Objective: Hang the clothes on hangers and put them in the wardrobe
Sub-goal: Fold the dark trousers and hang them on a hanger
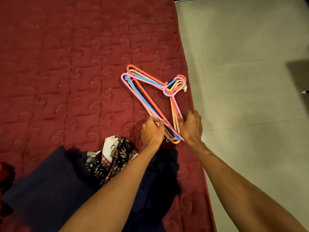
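A stack of several plastic hangers (147, 99) in pink, blue, red and peach lies on the red quilted mattress (66, 64) near its right edge. My left hand (152, 131) pinches the near ends of the hangers' bottom bars. My right hand (190, 126) has its fingers curled at the hangers' near corner. A pile of clothes lies at the near side: a dark navy garment (50, 178) and a patterned batik cloth (113, 156). No wardrobe is in view.
A pale tiled floor (250, 81) runs along the mattress's right side. A bit of red fabric (5, 173) shows at the left edge. A dark shadow falls on the floor at far right.
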